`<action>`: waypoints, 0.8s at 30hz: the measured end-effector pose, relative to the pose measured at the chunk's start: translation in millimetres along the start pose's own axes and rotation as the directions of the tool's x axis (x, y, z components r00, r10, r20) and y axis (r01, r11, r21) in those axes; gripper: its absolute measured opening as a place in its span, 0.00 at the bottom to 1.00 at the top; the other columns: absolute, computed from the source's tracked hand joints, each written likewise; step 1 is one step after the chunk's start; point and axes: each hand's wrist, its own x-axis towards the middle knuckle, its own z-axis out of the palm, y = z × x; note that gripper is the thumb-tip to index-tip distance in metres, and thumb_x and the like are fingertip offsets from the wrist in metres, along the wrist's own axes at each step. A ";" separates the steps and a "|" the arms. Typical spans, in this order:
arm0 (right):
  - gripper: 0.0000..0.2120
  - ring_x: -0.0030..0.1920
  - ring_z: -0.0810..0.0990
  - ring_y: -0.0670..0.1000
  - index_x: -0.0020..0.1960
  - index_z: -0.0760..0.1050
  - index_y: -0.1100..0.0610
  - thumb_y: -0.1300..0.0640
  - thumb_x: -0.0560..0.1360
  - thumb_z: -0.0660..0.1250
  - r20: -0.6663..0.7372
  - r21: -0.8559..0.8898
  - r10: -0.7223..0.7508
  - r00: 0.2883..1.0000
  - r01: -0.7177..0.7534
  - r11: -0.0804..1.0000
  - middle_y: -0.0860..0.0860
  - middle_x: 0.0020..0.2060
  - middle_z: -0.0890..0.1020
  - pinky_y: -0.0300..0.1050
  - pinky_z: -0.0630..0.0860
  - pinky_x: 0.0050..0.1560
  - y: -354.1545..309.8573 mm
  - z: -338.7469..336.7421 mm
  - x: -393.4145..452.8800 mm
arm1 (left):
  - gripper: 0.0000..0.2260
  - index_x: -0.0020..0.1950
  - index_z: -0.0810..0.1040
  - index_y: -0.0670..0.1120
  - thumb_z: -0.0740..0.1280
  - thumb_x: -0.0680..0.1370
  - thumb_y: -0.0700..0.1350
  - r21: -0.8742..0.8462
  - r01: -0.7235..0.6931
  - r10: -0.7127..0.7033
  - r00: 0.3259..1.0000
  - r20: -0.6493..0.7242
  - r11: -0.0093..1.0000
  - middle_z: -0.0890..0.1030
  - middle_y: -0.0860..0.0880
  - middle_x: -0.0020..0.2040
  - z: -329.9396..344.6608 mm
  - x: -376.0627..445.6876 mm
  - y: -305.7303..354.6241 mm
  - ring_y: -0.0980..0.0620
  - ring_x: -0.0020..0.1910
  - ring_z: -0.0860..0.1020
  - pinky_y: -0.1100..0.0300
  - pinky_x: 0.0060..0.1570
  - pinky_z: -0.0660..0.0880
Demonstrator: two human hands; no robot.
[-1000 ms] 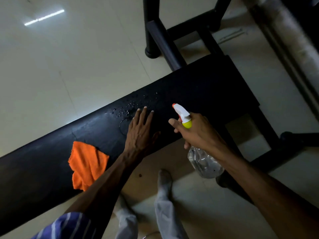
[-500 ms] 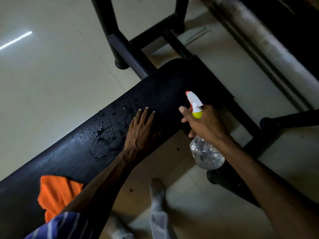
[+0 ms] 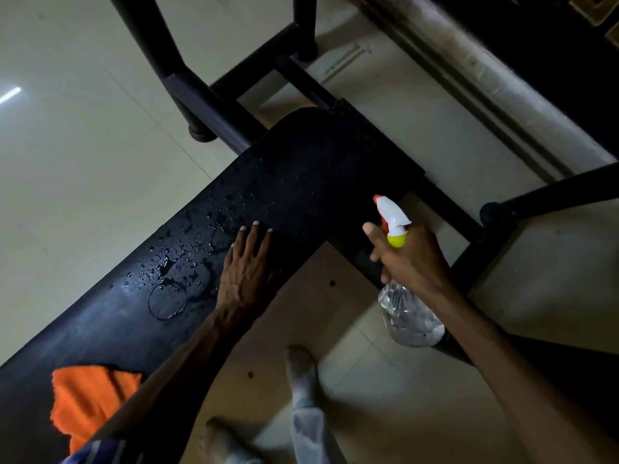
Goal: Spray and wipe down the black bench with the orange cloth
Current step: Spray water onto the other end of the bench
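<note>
Across the frame from lower left to upper centre runs the black bench, a long padded surface seen from above, standing on a pale tiled floor. Its dark metal frame rises beyond the far end. Water droplets bead on the middle of the pad, with a ring-shaped wet mark among them.

At the lower left, the orange cloth lies crumpled on the bench top, well apart from both hands and partly behind the left forearm.

The left hand rests flat on the pad near its front edge, fingers straight and slightly spread, holding nothing, just right of the droplets.

The right hand hangs past the front edge of the bench, curled closed around the neck of a clear spray bottle. The index finger sticks out straight, beside the trigger. The bottle's white nozzle, tipped orange, points toward the bench.
</note>
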 end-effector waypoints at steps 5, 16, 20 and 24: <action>0.24 0.20 0.80 0.50 0.36 0.76 0.56 0.39 0.80 0.71 0.014 -0.042 0.004 1.000 -0.004 0.999 0.52 0.25 0.83 0.43 0.78 0.28 0.8 12.6 -25.0 | 0.34 0.84 0.53 0.47 0.64 0.83 0.53 -0.017 -0.005 0.004 0.999 -0.046 1.000 0.51 0.45 0.85 4.3 -26.5 -6.3 0.42 0.85 0.47 0.45 0.82 0.53; 0.21 0.20 0.81 0.50 0.46 0.77 0.51 0.32 0.74 0.72 0.196 0.025 -0.067 0.978 0.063 0.998 0.48 0.34 0.88 0.39 0.72 0.23 4.6 84.1 -89.0 | 0.35 0.84 0.55 0.46 0.67 0.82 0.50 -0.050 0.098 -0.101 0.992 -0.079 0.994 0.53 0.44 0.85 16.7 -102.5 -53.3 0.41 0.84 0.50 0.45 0.81 0.54; 0.17 0.18 0.80 0.49 0.38 0.74 0.44 0.34 0.76 0.72 0.215 -0.058 -0.121 0.969 0.137 0.989 0.43 0.24 0.81 0.35 0.69 0.19 2.8 110.3 -115.2 | 0.35 0.84 0.56 0.46 0.67 0.81 0.50 -0.078 0.160 -0.166 0.983 -0.081 0.984 0.54 0.44 0.85 17.4 -128.1 -74.6 0.40 0.84 0.51 0.44 0.80 0.57; 0.17 0.22 0.83 0.50 0.43 0.75 0.45 0.33 0.75 0.72 0.261 -0.033 -0.152 0.953 0.166 0.986 0.46 0.34 0.87 0.39 0.75 0.25 -2.8 130.3 -136.5 | 0.33 0.83 0.58 0.45 0.67 0.81 0.49 -0.072 0.201 -0.204 0.978 -0.045 0.977 0.54 0.44 0.85 22.5 -145.0 -93.5 0.40 0.84 0.51 0.43 0.80 0.60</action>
